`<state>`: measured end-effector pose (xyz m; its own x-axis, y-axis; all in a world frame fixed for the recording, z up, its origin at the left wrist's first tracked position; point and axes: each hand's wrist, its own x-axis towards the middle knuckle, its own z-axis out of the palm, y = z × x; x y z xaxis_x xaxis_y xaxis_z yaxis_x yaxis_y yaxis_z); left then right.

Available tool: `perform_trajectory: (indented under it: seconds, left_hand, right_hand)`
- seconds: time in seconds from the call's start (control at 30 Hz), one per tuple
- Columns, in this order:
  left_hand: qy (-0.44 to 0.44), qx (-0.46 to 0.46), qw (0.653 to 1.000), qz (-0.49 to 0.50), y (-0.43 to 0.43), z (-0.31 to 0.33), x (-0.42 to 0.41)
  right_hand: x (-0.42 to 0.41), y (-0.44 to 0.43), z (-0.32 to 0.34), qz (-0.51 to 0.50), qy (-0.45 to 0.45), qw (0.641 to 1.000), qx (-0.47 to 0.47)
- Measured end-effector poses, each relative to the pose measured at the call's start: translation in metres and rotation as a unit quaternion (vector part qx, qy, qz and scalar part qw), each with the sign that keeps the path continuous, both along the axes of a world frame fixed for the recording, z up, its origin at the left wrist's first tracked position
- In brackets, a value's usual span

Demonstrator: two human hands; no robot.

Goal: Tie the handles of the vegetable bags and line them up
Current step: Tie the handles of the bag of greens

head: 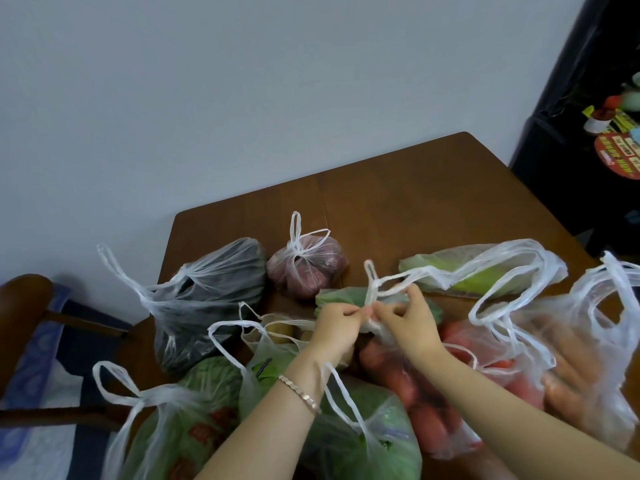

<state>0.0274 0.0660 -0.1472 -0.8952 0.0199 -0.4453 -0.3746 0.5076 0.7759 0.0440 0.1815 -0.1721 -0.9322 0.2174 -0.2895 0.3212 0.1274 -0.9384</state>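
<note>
While the small reddish bag (306, 268) at the back sits knotted, my left hand (334, 323) and right hand (407, 322) grip the handles (372, 282) of the middle bag (419, 389) mid-knot, with the orange-filled bag (571, 351) among those untied and nothing lined up.

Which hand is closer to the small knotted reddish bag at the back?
Left. The left hand sits just in front of that knotted bag; the right hand is farther to its right.

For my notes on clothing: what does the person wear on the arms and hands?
The left hand and right hand are bare, without gloves; no sleeves show on either forearm. The left wrist carries a thin, flat-linked metal bracelet of pinkish-gold colour. No ring is visible.
</note>
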Motion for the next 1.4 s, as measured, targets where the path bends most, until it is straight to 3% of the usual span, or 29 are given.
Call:
perform_trajectory:
  seconds: [0.1, 0.2, 0.37, 0.57, 0.73, 1.0, 1.2, 1.3, 1.37, 1.4]
  left_hand:
    - [-0.082, 0.038, 0.995, 0.053, -0.003, 0.001, -0.003]
    - [-0.085, 0.011, 0.996, 0.004, -0.009, -0.001, -0.003]
    - [-0.04, -0.036, 0.993, -0.105, -0.012, -0.002, 0.001]
    - [0.009, -0.062, 0.98, -0.19, -0.013, 0.002, 0.004]
    - [0.087, -0.102, 0.958, -0.254, -0.013, 0.004, 0.005]
    - [0.243, -0.186, 0.91, -0.28, -0.012, -0.012, 0.007]
    - [0.301, -0.164, 0.911, -0.229, -0.014, -0.022, 0.011]
    - [0.306, -0.122, 0.923, -0.2, -0.018, -0.024, 0.01]
    - [0.255, -0.073, 0.95, -0.164, -0.017, -0.025, 0.009]
    - [0.217, -0.052, 0.965, -0.139, -0.016, -0.026, 0.009]
  right_hand:
    - [0.008, 0.008, -0.004, 0.13, 0.094, 0.973, 0.164]
    - [0.005, 0.017, -0.006, 0.267, 0.165, 0.917, 0.247]
    - [-0.007, 0.024, 0.0, 0.395, 0.117, 0.867, 0.279]
    - [-0.003, 0.03, -0.006, 0.376, 0.11, 0.889, 0.238]
    - [0.002, 0.029, -0.011, 0.291, 0.115, 0.934, 0.171]
    - [0.005, 0.02, -0.015, 0.158, 0.108, 0.969, 0.154]
    - [0.008, 0.015, -0.008, 0.125, 0.064, 0.988, -0.067]
    - [0.003, 0.021, -0.01, 0.119, -0.085, 0.949, -0.28]
    - [0.004, 0.023, -0.012, 0.113, -0.134, 0.932, -0.318]
    - [0.006, 0.023, -0.012, 0.12, -0.117, 0.941, -0.295]
